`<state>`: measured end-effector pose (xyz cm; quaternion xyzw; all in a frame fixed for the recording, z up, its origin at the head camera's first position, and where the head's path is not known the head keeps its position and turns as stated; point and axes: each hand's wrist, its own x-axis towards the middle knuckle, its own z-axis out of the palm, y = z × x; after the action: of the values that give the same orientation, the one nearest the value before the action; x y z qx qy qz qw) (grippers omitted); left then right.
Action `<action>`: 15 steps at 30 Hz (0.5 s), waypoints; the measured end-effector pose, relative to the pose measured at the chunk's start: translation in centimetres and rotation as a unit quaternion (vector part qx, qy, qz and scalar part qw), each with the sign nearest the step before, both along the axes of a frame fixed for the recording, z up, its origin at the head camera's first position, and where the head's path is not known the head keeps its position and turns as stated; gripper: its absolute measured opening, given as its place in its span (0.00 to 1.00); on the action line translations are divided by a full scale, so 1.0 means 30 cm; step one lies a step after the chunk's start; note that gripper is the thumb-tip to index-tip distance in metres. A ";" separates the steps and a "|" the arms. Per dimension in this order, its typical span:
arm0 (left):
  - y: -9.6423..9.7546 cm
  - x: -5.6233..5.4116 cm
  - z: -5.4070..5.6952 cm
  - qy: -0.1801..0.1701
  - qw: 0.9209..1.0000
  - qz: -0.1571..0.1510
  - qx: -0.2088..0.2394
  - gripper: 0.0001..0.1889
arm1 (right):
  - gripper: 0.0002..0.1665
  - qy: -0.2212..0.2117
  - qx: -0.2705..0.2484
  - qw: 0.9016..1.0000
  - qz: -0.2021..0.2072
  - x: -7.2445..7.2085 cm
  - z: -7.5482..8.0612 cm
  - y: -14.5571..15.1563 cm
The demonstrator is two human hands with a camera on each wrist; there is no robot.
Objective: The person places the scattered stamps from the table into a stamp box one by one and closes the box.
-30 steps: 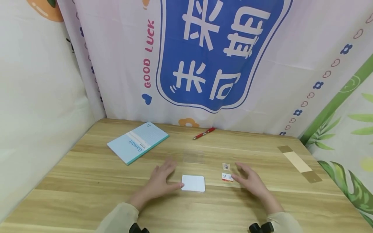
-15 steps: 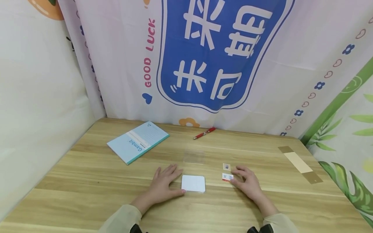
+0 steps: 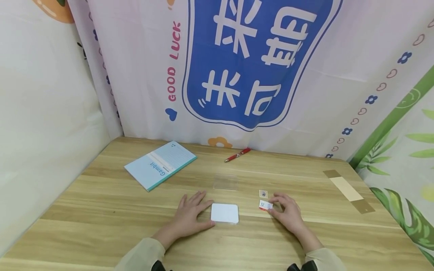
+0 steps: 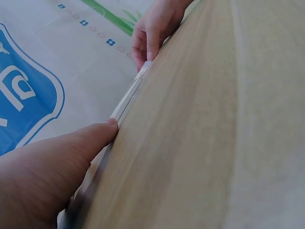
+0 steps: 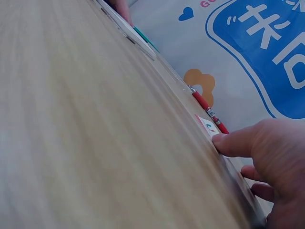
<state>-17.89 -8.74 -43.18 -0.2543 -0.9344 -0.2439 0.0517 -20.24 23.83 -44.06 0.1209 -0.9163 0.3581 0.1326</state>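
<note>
A flat white block with rounded corners (image 3: pixel 225 213) lies on the wooden table. My left hand (image 3: pixel 190 216) rests beside it with fingers spread, its thumb touching the block's lower left corner. To the right, my right hand (image 3: pixel 289 213) pinches a small white card with a red edge (image 3: pixel 265 205) between thumb and fingers. That card also shows at the thumb tip in the right wrist view, and looks slightly tilted. Just behind it lies a small square sticker-like piece with a dark mark (image 3: pixel 263 194). A clear thin plate (image 3: pixel 225 182) lies behind the white block.
A light blue notebook (image 3: pixel 161 165) lies at the back left. Near the back edge is a red pen (image 3: pixel 237 155). A beige strip with brown ends (image 3: pixel 347 190) lies on the right side. A printed curtain (image 3: pixel 142 67) hangs behind the table (image 3: pixel 101 218).
My left hand has settled on the table, its thumb sliding down to the block's lower corner. My right fingers have closed on the small card, which has shifted slightly right and tilted.
</note>
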 end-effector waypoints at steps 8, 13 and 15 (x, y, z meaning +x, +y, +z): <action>-0.001 -0.003 -0.004 0.011 1.000 0.001 0.002 0.34 | 0.13 0.019 -0.021 1.000 0.013 0.008 0.012 -0.020; -0.003 -0.006 -0.007 0.007 1.000 0.002 -0.002 0.34 | 0.12 -0.026 -0.052 0.998 0.018 0.012 0.013 -0.025; -0.003 -0.006 -0.008 0.004 1.000 0.001 -0.004 0.34 | 0.12 -0.030 -0.057 0.998 0.018 0.013 0.013 -0.026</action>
<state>-18.07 -8.83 -43.42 -0.2542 -0.9355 -0.2391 0.0543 -19.86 23.06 -43.69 0.1187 -0.8958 0.4153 0.1049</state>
